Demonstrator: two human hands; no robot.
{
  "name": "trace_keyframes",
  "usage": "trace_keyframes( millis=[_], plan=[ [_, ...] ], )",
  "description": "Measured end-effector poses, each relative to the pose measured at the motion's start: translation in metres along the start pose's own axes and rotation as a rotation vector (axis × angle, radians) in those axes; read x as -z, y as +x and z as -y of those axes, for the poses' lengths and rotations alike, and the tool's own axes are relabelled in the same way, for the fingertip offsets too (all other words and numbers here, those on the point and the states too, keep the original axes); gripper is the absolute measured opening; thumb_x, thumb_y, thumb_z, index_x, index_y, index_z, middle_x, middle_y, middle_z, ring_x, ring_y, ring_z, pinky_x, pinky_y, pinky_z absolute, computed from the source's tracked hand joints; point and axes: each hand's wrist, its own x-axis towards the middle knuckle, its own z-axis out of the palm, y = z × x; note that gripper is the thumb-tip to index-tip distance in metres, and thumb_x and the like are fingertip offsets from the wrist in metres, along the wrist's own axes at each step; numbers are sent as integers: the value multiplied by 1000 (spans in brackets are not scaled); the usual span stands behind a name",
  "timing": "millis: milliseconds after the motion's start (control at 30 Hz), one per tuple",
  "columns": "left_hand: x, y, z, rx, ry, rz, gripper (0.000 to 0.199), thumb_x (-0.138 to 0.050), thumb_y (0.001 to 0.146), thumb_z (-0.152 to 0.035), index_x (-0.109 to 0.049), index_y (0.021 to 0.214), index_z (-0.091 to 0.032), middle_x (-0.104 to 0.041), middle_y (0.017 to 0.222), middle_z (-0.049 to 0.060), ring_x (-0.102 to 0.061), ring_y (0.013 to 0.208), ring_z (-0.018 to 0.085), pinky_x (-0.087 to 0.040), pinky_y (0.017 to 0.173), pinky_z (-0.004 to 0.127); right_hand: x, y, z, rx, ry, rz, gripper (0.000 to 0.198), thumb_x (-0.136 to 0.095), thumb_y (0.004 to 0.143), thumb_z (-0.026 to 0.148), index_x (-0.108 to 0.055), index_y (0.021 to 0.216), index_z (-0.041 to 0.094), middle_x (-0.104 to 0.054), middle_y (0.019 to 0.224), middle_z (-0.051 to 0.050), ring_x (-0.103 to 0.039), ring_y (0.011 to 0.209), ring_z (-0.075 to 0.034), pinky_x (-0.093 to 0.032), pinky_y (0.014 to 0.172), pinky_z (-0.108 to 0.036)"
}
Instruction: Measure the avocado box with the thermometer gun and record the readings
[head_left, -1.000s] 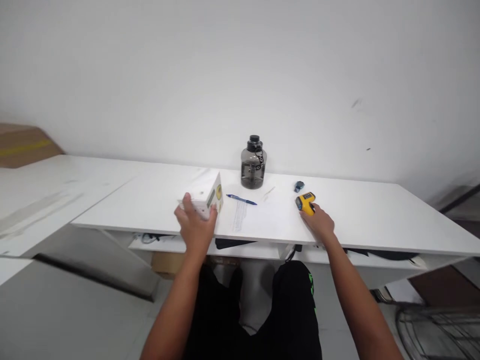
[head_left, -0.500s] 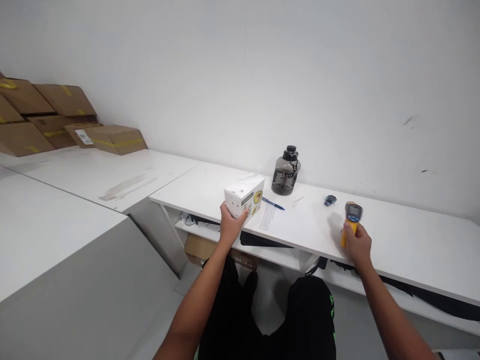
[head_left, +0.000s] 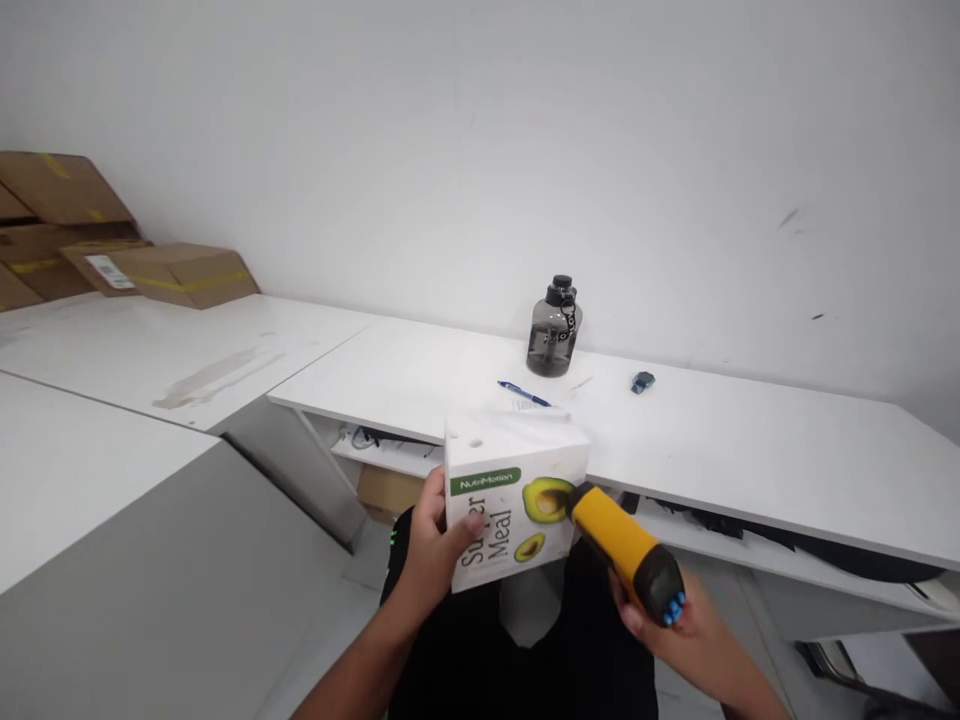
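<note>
Left hand (head_left: 431, 548) holds a white box (head_left: 517, 495), right hand (head_left: 679, 635) a yellow device (head_left: 613, 532)

Gripped at its left edge, with the thumb across the front, the white box is above the person's lap (head_left: 525, 680), before the near edge of the white table (head_left: 450, 365). Its printed face is turned toward the person, showing "NutriMotion" on a green band, "Super Meal" in dark lettering partly under the thumb, and two avocado pictures.

The right hand is wrapped around the yellow device, whose black end with blue parts faces the person. Its dark tip overlaps the larger avocado picture; whether it touches the box, I cannot tell.

On the table beyond, a blue pen (head_left: 523, 393) lies near a dark translucent bottle (head_left: 553, 335), which stands upright by the wall (head_left: 480, 170). A small dark blue object (head_left: 643, 382) lies farther right. Brown cartons (head_left: 196, 276) with yellow tape sit well apart at the left.
</note>
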Motion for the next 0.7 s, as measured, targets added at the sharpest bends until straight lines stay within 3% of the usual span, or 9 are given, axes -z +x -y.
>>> trace_keyframes(
  millis=[100,200,333,567,700],
  plan=[
    [-4,-19,3,10,26,23,66,-80,62,-48,-55,117,-21,-74,91,7,-72,81,28,-60,69,41,-9,-12,9,50,-95,64,37,-62,77,18,-65,112,28,-71,83,-2,-67,67,-20,-57,58,-28],
    [-6,-26,10,-29,75,20,65,-80,64,-46,-54,117,-20,-74,97,8,-71,85,26,-59,69,37,-16,-20,3,164,-193,34,53,-60,79,14,-56,131,27,-72,88,-2,-68,71,-19,-56,62,-27],
    [-5,-27,15,-96,119,43,66,-80,65,-42,-54,121,-19,-73,102,9,-70,88,25,-57,68,33,-20,-22,-6,222,-251,4,53,-61,81,15,-55,132,27,-73,92,-3,-70,75,-20,-56,64,-26],
    [-1,-25,17,-189,153,43,67,-80,64,-45,-56,121,-19,-71,101,8,-68,87,24,-56,67,30,-23,-18,3,127,-224,91,54,-58,78,12,-55,130,26,-72,90,-2,-68,75,-19,-55,64,-25],
    [1,-25,20,-173,156,43,67,-79,65,-46,-55,122,-19,-71,99,7,-68,84,23,-55,66,30,-22,-18,7,92,-199,117,49,-59,76,12,-59,122,26,-72,93,-2,-68,79,-19,-55,68,-25]
  ],
)
